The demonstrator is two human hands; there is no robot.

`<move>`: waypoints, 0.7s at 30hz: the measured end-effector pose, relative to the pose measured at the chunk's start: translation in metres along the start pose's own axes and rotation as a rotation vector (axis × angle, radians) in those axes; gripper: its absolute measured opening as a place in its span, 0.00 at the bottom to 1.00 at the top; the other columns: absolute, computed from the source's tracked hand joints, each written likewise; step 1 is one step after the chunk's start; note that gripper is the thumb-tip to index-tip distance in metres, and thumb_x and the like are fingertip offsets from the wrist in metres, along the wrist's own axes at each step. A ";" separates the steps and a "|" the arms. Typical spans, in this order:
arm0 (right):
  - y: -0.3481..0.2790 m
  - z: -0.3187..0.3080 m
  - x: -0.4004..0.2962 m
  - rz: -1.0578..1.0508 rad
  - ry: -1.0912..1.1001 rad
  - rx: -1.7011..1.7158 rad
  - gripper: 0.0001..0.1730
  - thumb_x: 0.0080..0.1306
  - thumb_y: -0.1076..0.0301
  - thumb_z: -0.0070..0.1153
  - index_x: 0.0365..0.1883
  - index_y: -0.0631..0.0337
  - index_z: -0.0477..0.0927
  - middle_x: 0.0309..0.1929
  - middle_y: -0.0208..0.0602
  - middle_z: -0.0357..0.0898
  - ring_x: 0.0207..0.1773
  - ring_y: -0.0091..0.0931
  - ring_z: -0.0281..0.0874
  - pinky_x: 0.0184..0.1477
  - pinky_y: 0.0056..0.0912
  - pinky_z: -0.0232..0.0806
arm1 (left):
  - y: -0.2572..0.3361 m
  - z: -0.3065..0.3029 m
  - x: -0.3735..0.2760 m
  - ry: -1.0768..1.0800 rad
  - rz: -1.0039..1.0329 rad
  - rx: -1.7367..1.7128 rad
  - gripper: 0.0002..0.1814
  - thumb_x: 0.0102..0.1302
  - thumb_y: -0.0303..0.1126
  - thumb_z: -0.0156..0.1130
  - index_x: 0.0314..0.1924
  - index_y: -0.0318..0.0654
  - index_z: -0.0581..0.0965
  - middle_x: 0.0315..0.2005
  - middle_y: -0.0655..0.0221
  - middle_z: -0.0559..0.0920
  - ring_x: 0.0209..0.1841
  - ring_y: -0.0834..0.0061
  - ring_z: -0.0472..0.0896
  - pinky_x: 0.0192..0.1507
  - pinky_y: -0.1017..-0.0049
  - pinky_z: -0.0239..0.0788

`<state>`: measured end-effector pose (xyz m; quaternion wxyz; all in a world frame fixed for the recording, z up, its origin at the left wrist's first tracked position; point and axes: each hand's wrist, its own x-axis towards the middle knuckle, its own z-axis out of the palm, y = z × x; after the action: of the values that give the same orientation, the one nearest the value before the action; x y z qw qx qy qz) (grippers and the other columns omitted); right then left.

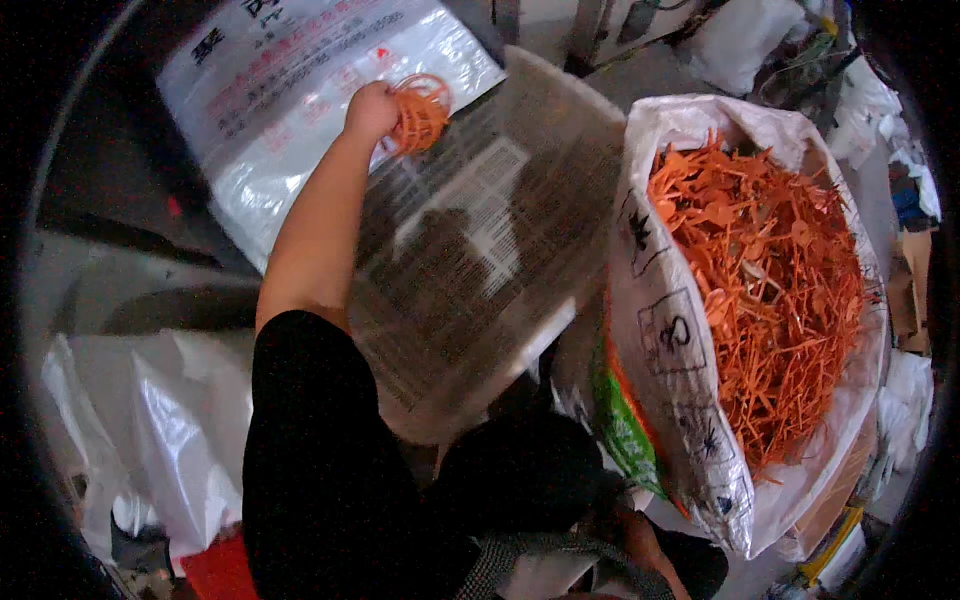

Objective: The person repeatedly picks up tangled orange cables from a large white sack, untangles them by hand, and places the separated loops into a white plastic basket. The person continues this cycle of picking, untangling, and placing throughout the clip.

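Observation:
My left hand (373, 112) reaches out over a white printed plastic sack (300, 142) and grips an orange openwork plastic piece (421, 120) that looks like a small round basket. Beneath and beside it lies a printed sheet like newspaper (480, 247), with shadows across it. To the right stands an open white woven sack (667, 330) filled with orange plastic sprues and scraps (772, 292). My right hand is not in view; only part of the right forearm (652, 551) shows near the bottom edge.
White plastic bags (172, 427) hang or stand at the lower left, above a red object (221, 566). Behind the woven sack at the right are cardboard (915, 289) and crumpled white plastic (904, 420). Another white bag (742, 45) lies at the top right.

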<state>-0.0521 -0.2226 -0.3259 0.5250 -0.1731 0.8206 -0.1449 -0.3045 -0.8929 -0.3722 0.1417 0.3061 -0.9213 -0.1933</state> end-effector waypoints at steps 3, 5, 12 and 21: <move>0.050 0.039 0.004 0.014 0.051 0.432 0.25 0.63 0.62 0.59 0.56 0.61 0.72 0.46 0.48 0.78 0.48 0.36 0.77 0.46 0.38 0.70 | 0.018 -0.008 -0.050 -0.410 -0.141 -1.158 0.18 0.61 0.41 0.55 0.37 0.32 0.80 0.35 0.57 0.83 0.37 0.63 0.83 0.42 0.63 0.74; 0.066 0.046 0.005 -0.021 0.056 0.369 0.24 0.62 0.59 0.60 0.54 0.60 0.73 0.44 0.46 0.79 0.45 0.32 0.79 0.47 0.36 0.71 | 0.005 0.004 -0.096 -0.521 -0.032 -0.644 0.16 0.60 0.40 0.56 0.36 0.32 0.81 0.32 0.57 0.83 0.36 0.64 0.83 0.40 0.64 0.74; 0.034 0.037 -0.012 0.056 0.107 0.097 0.22 0.60 0.58 0.60 0.49 0.60 0.77 0.43 0.44 0.80 0.46 0.35 0.80 0.47 0.35 0.71 | -0.029 0.058 -0.207 -0.571 0.182 0.269 0.15 0.52 0.39 0.63 0.34 0.36 0.83 0.31 0.58 0.84 0.35 0.60 0.83 0.38 0.60 0.73; 0.064 0.057 -0.019 -0.011 0.226 0.206 0.19 0.61 0.65 0.56 0.49 0.64 0.76 0.37 0.45 0.81 0.42 0.32 0.79 0.44 0.33 0.69 | -0.038 0.026 -0.275 -0.748 0.022 0.321 0.14 0.50 0.39 0.64 0.35 0.41 0.83 0.35 0.62 0.84 0.40 0.61 0.83 0.41 0.62 0.74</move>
<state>-0.0009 -0.1595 -0.3607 0.4437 -0.1055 0.8542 -0.2497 -0.0823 -0.7440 -0.4514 -0.2506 0.2231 -0.9311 -0.1434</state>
